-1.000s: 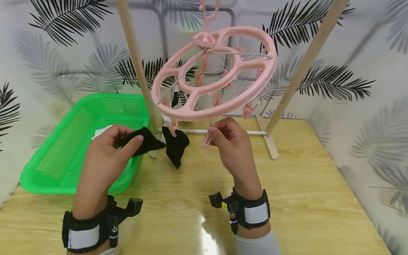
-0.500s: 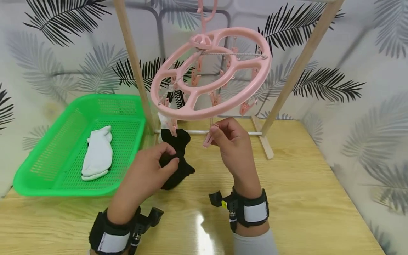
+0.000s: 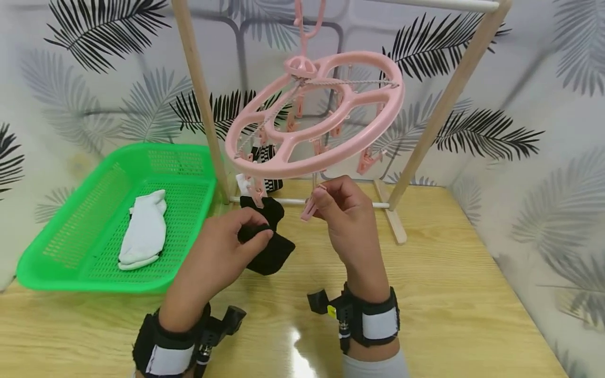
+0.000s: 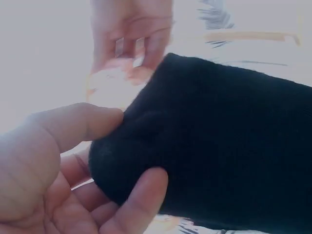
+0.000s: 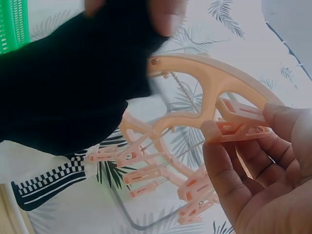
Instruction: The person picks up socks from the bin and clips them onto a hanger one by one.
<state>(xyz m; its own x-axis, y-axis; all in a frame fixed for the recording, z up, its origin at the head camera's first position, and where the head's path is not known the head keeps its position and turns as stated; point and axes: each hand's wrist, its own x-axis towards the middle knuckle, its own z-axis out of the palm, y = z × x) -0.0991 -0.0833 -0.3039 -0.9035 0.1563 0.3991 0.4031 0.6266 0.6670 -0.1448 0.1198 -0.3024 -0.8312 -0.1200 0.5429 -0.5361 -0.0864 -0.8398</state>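
Observation:
My left hand (image 3: 231,241) pinches a black sock (image 3: 271,257) between thumb and fingers, and its free end hangs toward the table. In the left wrist view the sock (image 4: 219,141) stretches out rightward from the fingertips. My right hand (image 3: 347,210) pinches a pink clothespin (image 3: 309,209) that hangs on a cord under the round pink drying hanger (image 3: 302,170). Seen from the right wrist, the clothespin (image 5: 239,134) sits between thumb and forefinger, apart from the sock. Just behind the left hand, another black sock (image 3: 271,210) hangs from a clip (image 3: 257,193).
A green basket (image 3: 28,268) stands at the left with a white sock (image 3: 144,226) inside. The hanger is suspended in a wooden frame (image 3: 449,105). A checkered sock (image 5: 51,180) hangs at the far left, and several pink clips dangle around the ring.
My left hand has carried the black sock rightward from beside the basket to below the hanger, toward the right hand. The right hand has kept its pinch on the clothespin in about the same place.

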